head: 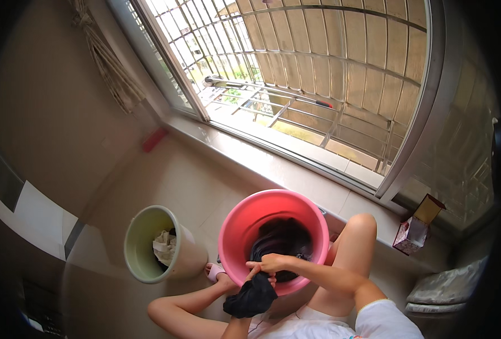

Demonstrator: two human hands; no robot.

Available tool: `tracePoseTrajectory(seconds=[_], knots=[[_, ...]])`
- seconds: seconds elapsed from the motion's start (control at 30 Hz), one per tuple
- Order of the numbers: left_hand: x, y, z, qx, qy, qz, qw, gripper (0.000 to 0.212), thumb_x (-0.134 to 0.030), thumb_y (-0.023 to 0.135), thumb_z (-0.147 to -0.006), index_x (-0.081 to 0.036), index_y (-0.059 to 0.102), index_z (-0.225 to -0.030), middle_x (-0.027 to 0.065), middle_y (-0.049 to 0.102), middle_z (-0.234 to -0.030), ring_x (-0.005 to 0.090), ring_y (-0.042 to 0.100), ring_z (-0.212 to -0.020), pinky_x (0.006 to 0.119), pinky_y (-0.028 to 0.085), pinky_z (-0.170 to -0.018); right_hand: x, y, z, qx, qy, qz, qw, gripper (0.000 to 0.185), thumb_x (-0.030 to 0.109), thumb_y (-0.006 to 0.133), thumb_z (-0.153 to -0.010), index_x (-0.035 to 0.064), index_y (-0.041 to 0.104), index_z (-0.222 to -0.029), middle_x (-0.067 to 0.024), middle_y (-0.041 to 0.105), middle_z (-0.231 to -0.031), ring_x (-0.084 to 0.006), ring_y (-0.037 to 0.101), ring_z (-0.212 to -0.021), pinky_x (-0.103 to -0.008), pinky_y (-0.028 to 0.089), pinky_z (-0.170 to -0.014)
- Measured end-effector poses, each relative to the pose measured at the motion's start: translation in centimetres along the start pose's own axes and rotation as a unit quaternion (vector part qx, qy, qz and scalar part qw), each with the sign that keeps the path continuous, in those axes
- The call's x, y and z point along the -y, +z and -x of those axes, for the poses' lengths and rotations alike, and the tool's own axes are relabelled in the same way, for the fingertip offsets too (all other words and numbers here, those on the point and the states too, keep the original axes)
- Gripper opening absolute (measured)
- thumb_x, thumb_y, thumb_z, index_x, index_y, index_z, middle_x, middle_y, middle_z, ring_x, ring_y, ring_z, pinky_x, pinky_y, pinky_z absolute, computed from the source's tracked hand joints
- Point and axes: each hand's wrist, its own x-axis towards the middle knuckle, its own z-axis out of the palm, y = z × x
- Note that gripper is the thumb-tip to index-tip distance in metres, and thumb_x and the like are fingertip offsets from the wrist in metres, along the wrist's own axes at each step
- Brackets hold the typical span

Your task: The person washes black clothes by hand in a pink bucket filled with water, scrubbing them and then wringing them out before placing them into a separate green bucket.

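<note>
A black cloth (pixel 252 296) is bunched around my left hand (pixel 256 275) and wrist, at the near rim of a pink plastic bucket (pixel 237 212). My right hand (pixel 271 262) meets the left one over the bucket, its fingers closed at the cloth's upper edge. Folds of the fabric hide part of my left hand; a thumb and some fingertips show. Dark wet-looking clothes (pixel 284 241) lie inside the bucket, which stands between my bent legs.
Left of the bucket stands a pale green bin (pixel 191 250) with whitish and dark cloth in it. Beyond the bucket runs a tiled window ledge (pixel 250 161), with an open patterned box (pixel 411 235) at its right. Plastic-wrapped items (pixel 445 288) lie at the right.
</note>
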Motion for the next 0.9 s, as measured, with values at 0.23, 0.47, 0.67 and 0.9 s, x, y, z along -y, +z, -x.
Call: tracePoseTrajectory(seconds=[0.23,0.47,0.67,0.9], knots=[[0.2,9.7,2.2,0.055,0.090,0.091,0.990,0.045,-0.020,0.045,-0.078,0.007,0.034,-0.113,0.0020,0.039,-0.067,0.0103,0.039,-0.055,0.021,0.036,-0.055,-1.6,-3.3,3.1,-0.041,-0.169,-0.386,0.906,0.045,0.039,0.051,-0.079,-0.0047,0.057,-0.091,-0.0140,0.056,-0.090,-0.0180,0.054,-0.083,-0.0319,0.049,-0.069],[1.8,15.2,-1.3,0.244,0.119,0.164,0.948,0.048,-0.019,0.046,-0.078,0.005,0.031,-0.116,0.0031,0.037,-0.063,0.0119,0.039,-0.050,0.023,0.038,-0.050,-1.6,-0.4,2.1,0.380,-0.240,-0.627,0.636,0.084,0.067,0.019,-0.072,-0.0028,0.044,-0.111,-0.0155,0.045,-0.113,-0.0235,0.039,-0.108,-0.0335,0.029,-0.093],[4.8,13.3,-3.8,0.341,0.152,0.235,0.898,0.044,-0.016,0.053,-0.078,0.004,0.035,-0.112,0.0045,0.043,-0.061,0.0124,0.048,-0.048,0.022,0.047,-0.046,3.3,-2.5,1.0,0.192,-0.259,-0.750,0.577,0.074,0.061,0.037,-0.073,-0.0008,0.042,-0.112,-0.0147,0.049,-0.111,-0.0227,0.046,-0.103,-0.0319,0.034,-0.090],[0.5,7.3,-3.0,0.014,0.092,-0.067,0.993,0.031,-0.031,0.045,-0.082,-0.002,0.041,-0.094,0.0032,0.035,-0.066,0.0135,0.037,-0.056,0.025,0.034,-0.054,2.3,-5.0,-0.3,-0.123,-0.160,-0.581,0.788,0.021,0.020,0.058,-0.071,-0.0015,0.059,-0.073,-0.0080,0.058,-0.065,-0.0146,0.054,-0.053,-0.0267,0.044,-0.052]])
